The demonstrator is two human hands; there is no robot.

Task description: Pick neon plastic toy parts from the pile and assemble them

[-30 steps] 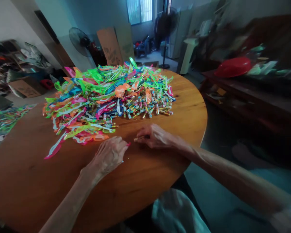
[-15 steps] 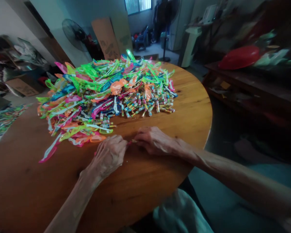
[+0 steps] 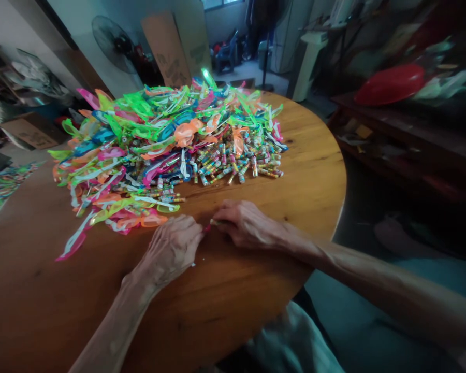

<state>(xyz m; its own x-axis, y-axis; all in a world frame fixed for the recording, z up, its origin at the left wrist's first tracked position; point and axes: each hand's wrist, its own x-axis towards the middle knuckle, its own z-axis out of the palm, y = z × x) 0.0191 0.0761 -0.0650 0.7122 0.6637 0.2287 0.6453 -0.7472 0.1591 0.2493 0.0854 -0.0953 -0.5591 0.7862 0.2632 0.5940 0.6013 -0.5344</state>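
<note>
My left hand (image 3: 176, 241) is closed around a pink plastic piece (image 3: 207, 228); only its tip shows past the fingers, and the rest is hidden. Close by on the right, my right hand (image 3: 243, 221) pinches a small tube (image 3: 216, 222), its pale end pointing at the pink tip with a narrow gap between. Both hands are low over the wooden table (image 3: 303, 191). Beyond them is a large heap of bright translucent plastic pieces (image 3: 140, 124) that look like toy glasses. Small patterned tubes (image 3: 217, 163) lie along the heap's front right.
Tiny white bits lie on the wood near my left hand. Another colourful pile (image 3: 8, 186) is at the far left. Behind the table stand a fan (image 3: 112, 44) and a cardboard box (image 3: 165, 49). A red basin (image 3: 390, 84) sits on a side bench at right.
The tube in my right hand has drawn slightly away from the pink tip, and more of its end shows. My left hand keeps its grip. The view has shifted a little.
</note>
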